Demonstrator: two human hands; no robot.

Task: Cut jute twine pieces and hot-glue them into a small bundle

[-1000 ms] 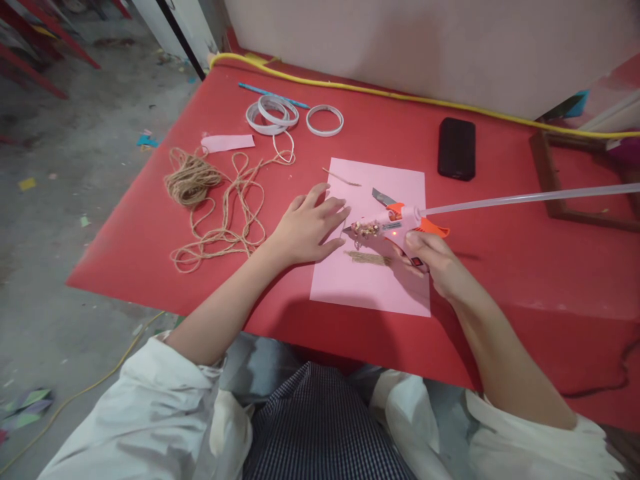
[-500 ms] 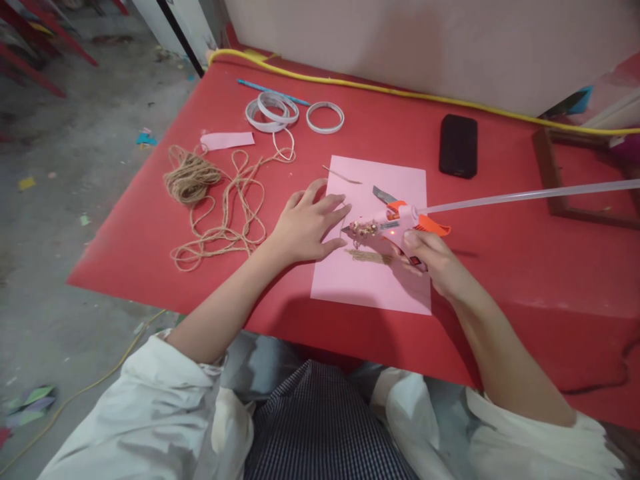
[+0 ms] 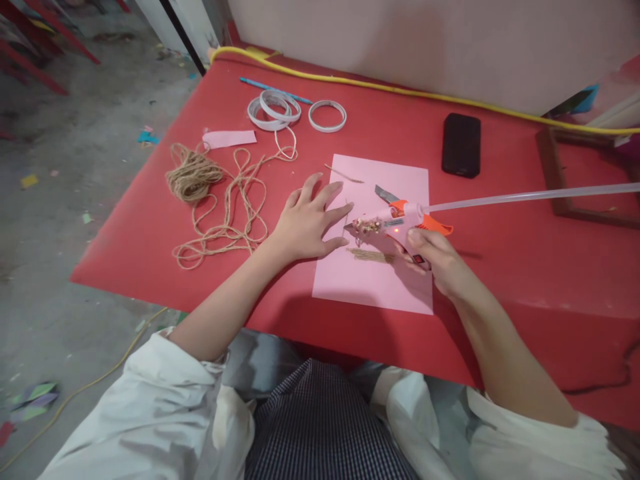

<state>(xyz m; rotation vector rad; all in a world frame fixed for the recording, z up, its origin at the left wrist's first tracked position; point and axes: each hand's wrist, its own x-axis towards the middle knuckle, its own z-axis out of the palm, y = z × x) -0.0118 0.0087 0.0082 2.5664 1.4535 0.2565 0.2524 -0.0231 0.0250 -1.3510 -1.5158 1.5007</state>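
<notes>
My right hand (image 3: 437, 259) is wrapped round the handle of a pink hot glue gun (image 3: 404, 223), whose small light glows orange. A long clear glue stick (image 3: 530, 196) juts from its back end. The gun's nozzle points left, low over a pink sheet of paper (image 3: 375, 291). With fingers spread, my left hand (image 3: 311, 225) lies at the sheet's left edge, close to the nozzle. Below the nozzle, a flat strip of twine pieces (image 3: 373, 256) rests on the paper. A short piece of twine (image 3: 345, 176) lies near the top. Behind the gun is an orange utility knife (image 3: 387, 195), partly hidden.
To the left lies a bundle of jute twine (image 3: 194, 175) with loose loops. Tape rolls (image 3: 327, 116), a blue pencil (image 3: 273, 89) and a pink paper strip (image 3: 230, 139) are behind it. A black phone (image 3: 461, 145) and a brown frame (image 3: 553, 170) sit at right. A yellow cable (image 3: 400, 87) runs along the back.
The fingers of my left hand have spread a little wider. The glue gun has hardly moved relative to the paper. The whole view has shifted slightly.
</notes>
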